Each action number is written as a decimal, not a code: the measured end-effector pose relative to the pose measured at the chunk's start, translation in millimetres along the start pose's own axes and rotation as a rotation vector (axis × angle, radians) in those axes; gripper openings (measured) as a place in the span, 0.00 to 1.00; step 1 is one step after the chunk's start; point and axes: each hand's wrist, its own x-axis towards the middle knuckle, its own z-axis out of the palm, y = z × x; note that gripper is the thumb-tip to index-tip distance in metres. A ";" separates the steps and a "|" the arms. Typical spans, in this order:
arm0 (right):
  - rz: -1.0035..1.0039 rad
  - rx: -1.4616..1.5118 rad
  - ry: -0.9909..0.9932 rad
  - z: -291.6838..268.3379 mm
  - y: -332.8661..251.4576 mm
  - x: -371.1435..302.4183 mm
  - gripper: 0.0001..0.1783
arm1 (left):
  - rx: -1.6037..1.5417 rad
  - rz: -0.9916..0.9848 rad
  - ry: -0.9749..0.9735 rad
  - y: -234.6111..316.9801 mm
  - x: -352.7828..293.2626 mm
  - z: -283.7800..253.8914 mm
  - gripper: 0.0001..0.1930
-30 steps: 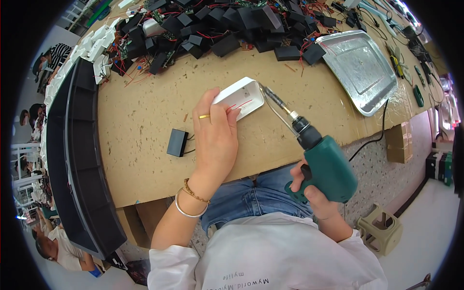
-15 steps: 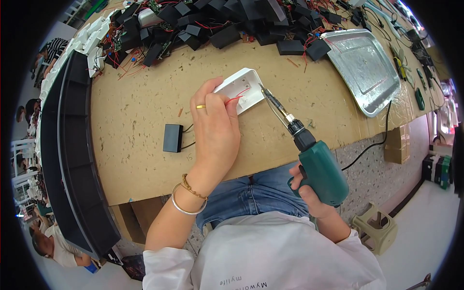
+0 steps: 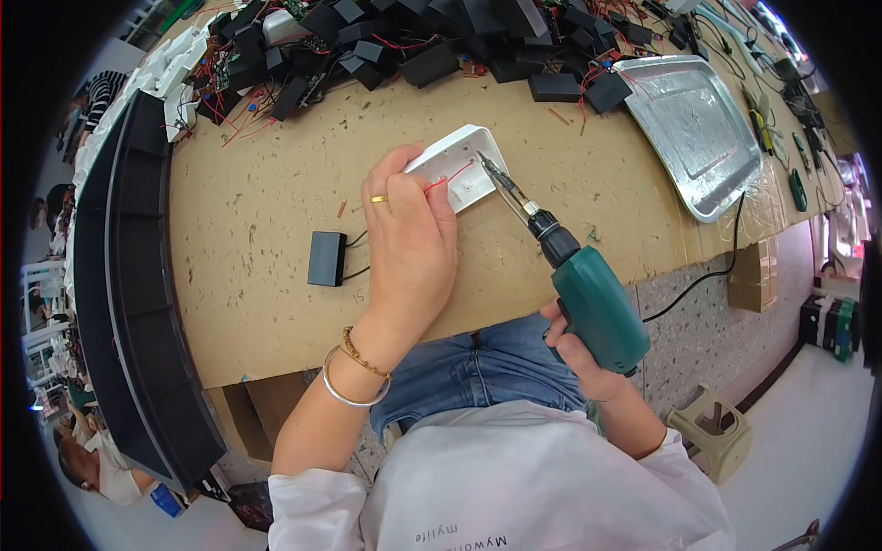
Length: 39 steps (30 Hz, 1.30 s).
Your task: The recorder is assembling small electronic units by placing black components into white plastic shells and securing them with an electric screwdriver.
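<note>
My left hand [image 3: 411, 234] grips a small white plastic housing [image 3: 478, 185] by its left side, its open hollow facing up. A thin red wire [image 3: 452, 176] runs from my fingers into the hollow. My right hand [image 3: 588, 365] is wrapped round the handle of a green soldering gun [image 3: 602, 308], with a finger at its trigger. The gun's thin metal tip [image 3: 487, 162] reaches over the housing's right wall into the hollow; whether it touches anything there I cannot tell. Left of my wrist lies a black box [image 3: 326, 258] with a dark cable leading under my left hand.
Black boxes [image 3: 430, 66] with red wires and circuit boards are heaped along the far side. A metal tray [image 3: 694, 129] and pliers [image 3: 763, 129] lie at the right. A black compartmented rack [image 3: 147, 275] borders the left. The gun's cord [image 3: 694, 289] trails right, over the table edge.
The soldering gun has moved left and slightly up, taking its tip from the housing's right rim to inside the hollow. My left hand and the housing have hardly moved.
</note>
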 end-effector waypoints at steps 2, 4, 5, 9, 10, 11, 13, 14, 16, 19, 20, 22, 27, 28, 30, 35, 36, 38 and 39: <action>0.024 -0.016 -0.006 -1.0 0.8 0.1 0.18 | -0.014 -0.012 -0.034 1.6 1.1 -1.4 0.08; 0.025 -0.028 -0.010 -1.3 0.3 0.6 0.18 | -0.001 -0.010 -0.041 2.4 1.6 -2.2 0.07; 0.025 -0.038 -0.014 -1.4 -0.1 0.9 0.18 | 0.013 -0.006 -0.048 2.5 1.6 -2.4 0.07; 0.041 -0.020 -0.003 -1.9 -1.5 1.2 0.16 | 0.031 0.019 -0.010 -0.6 1.0 -0.7 0.05; 0.077 -0.053 -0.077 -6.2 -1.4 -0.3 0.21 | 0.031 0.012 -0.015 -0.1 1.3 -1.1 0.05; 0.113 -0.086 -0.152 -8.5 -1.4 -1.1 0.26 | 0.031 0.005 -0.020 0.3 1.6 -1.5 0.05; 0.132 -0.085 -0.134 -7.2 -5.8 0.2 0.25 | 0.016 -0.011 -0.033 1.5 2.0 -2.3 0.06; 0.152 -0.083 -0.114 -6.5 -8.2 1.1 0.25 | 0.001 -0.026 -0.047 1.8 2.1 -2.6 0.08; 0.149 -0.089 -0.116 -6.2 -10.2 2.9 0.25 | -0.005 -0.021 -0.043 1.5 1.8 -2.4 0.08; 0.143 -0.090 -0.115 -6.3 -9.8 3.5 0.25 | -0.014 -0.011 -0.034 1.2 1.3 -1.7 0.08; 0.140 -0.083 -0.113 -6.2 -9.6 3.6 0.25 | -0.015 -0.005 -0.029 1.1 1.3 -1.8 0.08; 0.131 -0.077 -0.108 -5.9 -11.7 4.6 0.25 | -0.012 -0.006 -0.028 1.6 1.7 -2.2 0.08; 0.147 0.028 0.023 4.3 -27.5 9.4 0.11 | -0.010 -0.014 -0.024 1.0 1.4 -1.3 0.08; 0.174 0.056 0.035 5.8 -31.5 9.9 0.11 | -0.004 -0.007 -0.021 0.1 1.1 -1.2 0.08; 0.200 0.084 0.043 6.7 -38.7 11.4 0.11 | 0.002 -0.003 -0.014 -0.8 0.8 -2.1 0.08; 0.293 -0.042 -0.042 0.8 -52.6 13.6 0.25 | -0.002 -0.001 -0.018 0.6 1.4 -1.2 0.09; 0.292 -0.045 -0.042 0.6 -55.0 14.1 0.25 | -0.004 -0.002 -0.016 0.5 1.6 -1.1 0.09; 0.323 -0.055 -0.042 0.7 -58.2 15.3 0.24 | -0.013 -0.006 -0.012 -0.2 1.1 -0.8 0.09; 0.322 -0.056 -0.043 0.7 -59.5 16.1 0.24 | -0.013 -0.007 -0.009 0.0 1.1 -1.0 0.09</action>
